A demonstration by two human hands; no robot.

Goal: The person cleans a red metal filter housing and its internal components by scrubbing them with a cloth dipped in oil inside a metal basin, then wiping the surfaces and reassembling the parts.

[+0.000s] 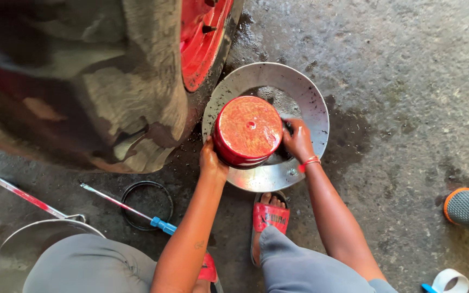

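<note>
Between my knees, just past my red sandal (270,217), I steady the red round canister (247,131) over the metal basin (310,103), so whatever drips off lands inside it. My left hand (213,161) cups its near-left rim while my right hand (298,140) curls against its right side, fingers wrapped around something dark. Its flat end faces up at me, axis roughly vertical, with 1 red wheel rim (204,38) beyond.

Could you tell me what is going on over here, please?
A person crouches on a stained concrete floor, holding a round red metal housing over a shallow metal basin. The left hand steadies its rim, while the right hand presses a dark thing against its side. A blue-handled screwdriver and a black rubber ring lie nearby.
</note>
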